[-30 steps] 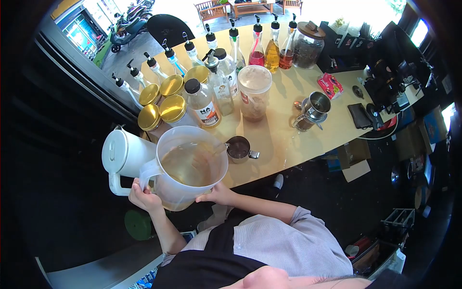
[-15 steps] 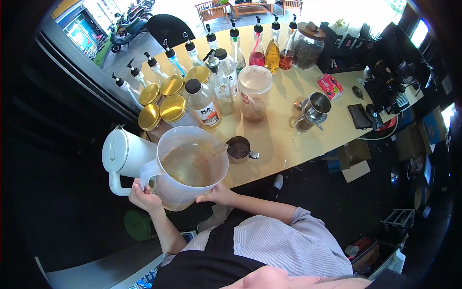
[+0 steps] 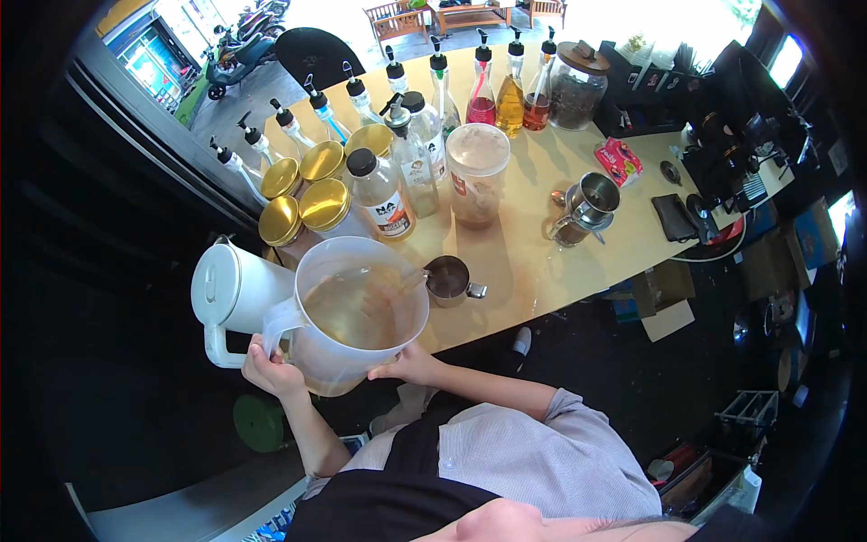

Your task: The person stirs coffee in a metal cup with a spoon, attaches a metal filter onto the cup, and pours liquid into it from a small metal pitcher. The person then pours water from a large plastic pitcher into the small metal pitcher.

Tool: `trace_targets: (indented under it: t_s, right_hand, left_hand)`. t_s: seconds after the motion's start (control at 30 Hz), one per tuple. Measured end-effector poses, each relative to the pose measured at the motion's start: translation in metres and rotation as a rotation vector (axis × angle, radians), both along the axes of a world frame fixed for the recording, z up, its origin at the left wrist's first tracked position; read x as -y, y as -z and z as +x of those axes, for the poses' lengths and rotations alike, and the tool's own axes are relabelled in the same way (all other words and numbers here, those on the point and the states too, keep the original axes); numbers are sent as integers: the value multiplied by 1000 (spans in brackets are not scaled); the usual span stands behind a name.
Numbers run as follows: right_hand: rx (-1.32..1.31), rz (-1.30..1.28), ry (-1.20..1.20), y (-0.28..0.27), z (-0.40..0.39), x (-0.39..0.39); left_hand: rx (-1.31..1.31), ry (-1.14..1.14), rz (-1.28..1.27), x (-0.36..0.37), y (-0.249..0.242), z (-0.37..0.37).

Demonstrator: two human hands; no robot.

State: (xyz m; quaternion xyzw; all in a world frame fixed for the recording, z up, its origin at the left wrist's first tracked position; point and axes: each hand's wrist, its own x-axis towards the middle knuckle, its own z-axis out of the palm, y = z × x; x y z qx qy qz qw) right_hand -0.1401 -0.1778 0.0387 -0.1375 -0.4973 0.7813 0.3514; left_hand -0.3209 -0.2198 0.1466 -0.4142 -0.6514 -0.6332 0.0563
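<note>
A large translucent plastic pitcher [image 3: 361, 256] with pale yellowish liquid in it is held at the table's near edge. My left hand [image 3: 274, 369] is closed around its handle. Against the pitcher's lower right side presses my right hand [image 3: 411, 366], its fingers partly hidden under the pitcher. The pitcher's spout overlaps the left rim of a small metal cup [image 3: 449, 282], which stands on the table with its handle toward the right. Right behind the pitcher's handle is a white lidded jug [image 3: 217, 278].
Gold-lidded jars [image 3: 325, 204], a black-capped bottle [image 3: 390, 206] and a tub of brown powder [image 3: 479, 172] stand behind the pitcher. Several pump bottles [image 3: 484, 99] line the table's far edge. A metal drip filter [image 3: 591, 203] and a pink packet [image 3: 619, 163] are farther right.
</note>
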Motion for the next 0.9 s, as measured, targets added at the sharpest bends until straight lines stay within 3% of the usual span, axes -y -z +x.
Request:
trace_targets:
  t_s: [0.9]
  right_hand:
    - [-13, 7, -3, -2, 2, 0]
  left_hand:
    - [-18, -2, 3, 1, 4, -3]
